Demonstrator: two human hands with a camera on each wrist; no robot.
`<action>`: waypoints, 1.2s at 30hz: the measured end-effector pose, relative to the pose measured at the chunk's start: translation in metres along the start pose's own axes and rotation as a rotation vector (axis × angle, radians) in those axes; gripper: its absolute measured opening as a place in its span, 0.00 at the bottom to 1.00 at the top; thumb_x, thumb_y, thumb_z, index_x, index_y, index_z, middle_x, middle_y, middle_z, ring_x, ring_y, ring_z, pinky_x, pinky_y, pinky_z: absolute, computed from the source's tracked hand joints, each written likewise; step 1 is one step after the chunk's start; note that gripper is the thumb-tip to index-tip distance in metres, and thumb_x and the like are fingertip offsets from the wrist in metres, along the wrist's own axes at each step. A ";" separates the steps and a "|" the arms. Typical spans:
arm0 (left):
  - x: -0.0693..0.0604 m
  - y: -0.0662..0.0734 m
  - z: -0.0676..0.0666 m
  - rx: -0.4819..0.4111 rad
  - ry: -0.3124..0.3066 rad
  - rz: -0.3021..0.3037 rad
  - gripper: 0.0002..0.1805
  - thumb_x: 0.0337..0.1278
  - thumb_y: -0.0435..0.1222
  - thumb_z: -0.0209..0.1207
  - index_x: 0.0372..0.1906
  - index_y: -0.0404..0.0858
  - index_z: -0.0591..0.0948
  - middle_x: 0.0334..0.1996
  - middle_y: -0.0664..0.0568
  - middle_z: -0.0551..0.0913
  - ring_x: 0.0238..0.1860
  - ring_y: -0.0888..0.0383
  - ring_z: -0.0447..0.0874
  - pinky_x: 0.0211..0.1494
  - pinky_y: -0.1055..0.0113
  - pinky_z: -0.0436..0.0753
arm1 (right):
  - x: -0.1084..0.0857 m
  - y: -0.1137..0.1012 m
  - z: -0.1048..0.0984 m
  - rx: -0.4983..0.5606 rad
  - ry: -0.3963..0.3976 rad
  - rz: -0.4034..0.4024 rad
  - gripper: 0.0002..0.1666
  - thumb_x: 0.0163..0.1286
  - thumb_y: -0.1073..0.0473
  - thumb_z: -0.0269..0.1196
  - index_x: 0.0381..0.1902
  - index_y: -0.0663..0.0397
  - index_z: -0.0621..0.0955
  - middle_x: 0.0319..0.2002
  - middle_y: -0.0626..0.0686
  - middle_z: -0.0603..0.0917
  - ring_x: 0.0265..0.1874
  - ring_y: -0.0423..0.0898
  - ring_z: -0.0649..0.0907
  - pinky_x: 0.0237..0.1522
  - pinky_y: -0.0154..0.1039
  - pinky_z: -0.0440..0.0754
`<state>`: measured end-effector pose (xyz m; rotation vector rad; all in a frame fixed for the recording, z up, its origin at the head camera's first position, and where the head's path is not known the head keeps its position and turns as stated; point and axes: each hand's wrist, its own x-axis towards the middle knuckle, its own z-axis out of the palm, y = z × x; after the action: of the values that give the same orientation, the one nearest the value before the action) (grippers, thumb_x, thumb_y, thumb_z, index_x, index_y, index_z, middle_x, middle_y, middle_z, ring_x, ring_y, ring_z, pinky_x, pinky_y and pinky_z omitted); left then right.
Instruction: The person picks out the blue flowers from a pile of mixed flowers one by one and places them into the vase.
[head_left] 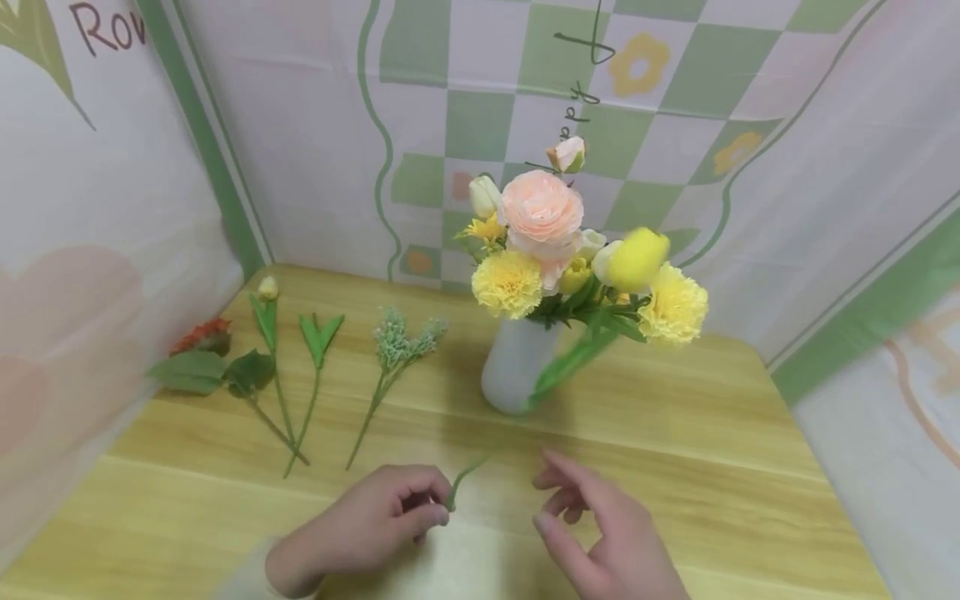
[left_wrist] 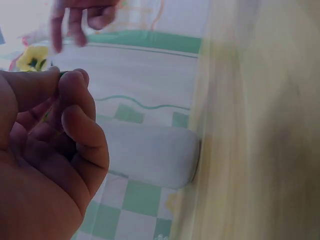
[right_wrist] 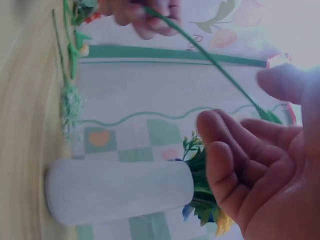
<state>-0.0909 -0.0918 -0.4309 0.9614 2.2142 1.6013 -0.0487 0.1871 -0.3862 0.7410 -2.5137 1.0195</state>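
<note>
Between thumb and forefinger, my left hand [head_left: 375, 517] pinches the lower end of a thin green stem [right_wrist: 202, 51]. The stem runs up and right to a blurred green leaf [head_left: 573, 364] and a yellow tulip [head_left: 637, 260], overlapping the bouquet in the head view. My right hand [head_left: 607, 533] is held apart at the right, fingers loosely bent and thumb spread, gripping nothing. Beyond both hands stands a white vase [head_left: 513, 367] holding a pink ranunculus-like bloom [head_left: 542, 204], yellow carnations [head_left: 507, 285] and pale tulips. The right wrist view shows the vase [right_wrist: 120, 191] side-on.
Left on the wooden table [head_left: 675, 467] lie a red flower [head_left: 200, 335] with broad leaves, a small pale tulip [head_left: 267, 289], a leafy green stem [head_left: 318, 342] and a pale green filler sprig [head_left: 393, 342]. A patterned cloth [head_left: 315, 167] hangs behind the table.
</note>
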 end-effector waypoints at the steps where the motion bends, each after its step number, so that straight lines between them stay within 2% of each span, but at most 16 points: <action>1: 0.000 -0.001 0.001 0.012 -0.009 0.008 0.02 0.70 0.37 0.59 0.38 0.47 0.81 0.29 0.63 0.79 0.28 0.67 0.78 0.32 0.68 0.82 | 0.001 -0.001 -0.001 0.036 0.019 0.006 0.33 0.61 0.65 0.69 0.65 0.54 0.74 0.47 0.40 0.83 0.35 0.35 0.81 0.38 0.33 0.81; 3: 0.000 -0.002 0.003 0.034 -0.020 0.021 0.03 0.69 0.36 0.59 0.39 0.47 0.81 0.30 0.63 0.80 0.29 0.68 0.78 0.33 0.69 0.82 | 0.003 -0.003 -0.003 0.095 0.042 0.007 0.35 0.62 0.68 0.68 0.67 0.54 0.72 0.47 0.43 0.84 0.34 0.36 0.82 0.39 0.32 0.81; 7: -0.002 -0.006 0.006 0.062 -0.028 0.025 0.03 0.69 0.37 0.59 0.40 0.46 0.83 0.33 0.64 0.80 0.31 0.69 0.77 0.34 0.70 0.82 | 0.005 -0.004 -0.004 0.144 0.087 0.007 0.32 0.62 0.71 0.65 0.64 0.51 0.74 0.46 0.44 0.84 0.32 0.38 0.83 0.37 0.30 0.80; 9: -0.003 -0.007 0.006 0.088 -0.031 0.019 0.03 0.70 0.38 0.59 0.40 0.46 0.83 0.34 0.66 0.80 0.32 0.69 0.77 0.35 0.70 0.81 | 0.004 -0.006 -0.005 0.146 0.108 0.022 0.29 0.63 0.71 0.65 0.61 0.48 0.76 0.45 0.43 0.84 0.32 0.38 0.83 0.36 0.30 0.79; 16: -0.005 -0.009 0.003 0.213 -0.030 0.030 0.02 0.68 0.37 0.61 0.39 0.48 0.83 0.33 0.70 0.78 0.33 0.71 0.76 0.35 0.72 0.79 | 0.004 -0.010 -0.009 0.159 0.191 0.063 0.20 0.62 0.75 0.65 0.48 0.48 0.82 0.37 0.43 0.86 0.25 0.40 0.84 0.34 0.30 0.80; 21: -0.004 -0.012 0.002 0.226 -0.036 0.022 0.02 0.67 0.36 0.62 0.37 0.48 0.83 0.31 0.70 0.77 0.32 0.71 0.75 0.33 0.73 0.79 | 0.002 -0.014 -0.010 0.192 0.232 0.100 0.20 0.61 0.76 0.66 0.47 0.50 0.84 0.28 0.44 0.84 0.21 0.41 0.82 0.30 0.31 0.81; 26: -0.005 -0.016 0.002 0.243 -0.048 0.000 0.04 0.65 0.35 0.63 0.35 0.48 0.83 0.29 0.71 0.76 0.30 0.71 0.75 0.33 0.73 0.79 | 0.001 -0.018 -0.007 0.158 0.245 0.129 0.19 0.58 0.73 0.69 0.42 0.45 0.85 0.24 0.39 0.82 0.20 0.39 0.81 0.26 0.30 0.78; 29: -0.007 -0.017 0.000 0.272 -0.056 -0.014 0.04 0.63 0.34 0.64 0.35 0.48 0.83 0.29 0.71 0.76 0.30 0.71 0.74 0.33 0.73 0.78 | 0.003 -0.019 -0.005 0.131 0.223 0.112 0.19 0.56 0.70 0.72 0.41 0.42 0.86 0.24 0.36 0.82 0.21 0.37 0.80 0.25 0.29 0.76; 32: -0.007 -0.017 -0.001 0.285 -0.076 -0.024 0.04 0.63 0.34 0.64 0.35 0.48 0.83 0.29 0.72 0.76 0.30 0.71 0.75 0.33 0.73 0.78 | 0.006 -0.018 -0.003 0.161 0.149 0.078 0.18 0.58 0.69 0.71 0.40 0.39 0.84 0.25 0.35 0.80 0.22 0.36 0.78 0.24 0.31 0.77; 36: -0.005 -0.019 0.001 0.290 -0.102 0.007 0.05 0.65 0.34 0.62 0.35 0.48 0.83 0.29 0.72 0.77 0.29 0.73 0.75 0.33 0.74 0.78 | 0.007 -0.018 -0.001 0.195 0.081 0.078 0.16 0.63 0.68 0.69 0.37 0.37 0.81 0.24 0.35 0.78 0.22 0.36 0.78 0.24 0.35 0.79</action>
<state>-0.0937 -0.0974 -0.4498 1.0991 2.4151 1.2234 -0.0440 0.1744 -0.3725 0.6441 -2.4148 1.3086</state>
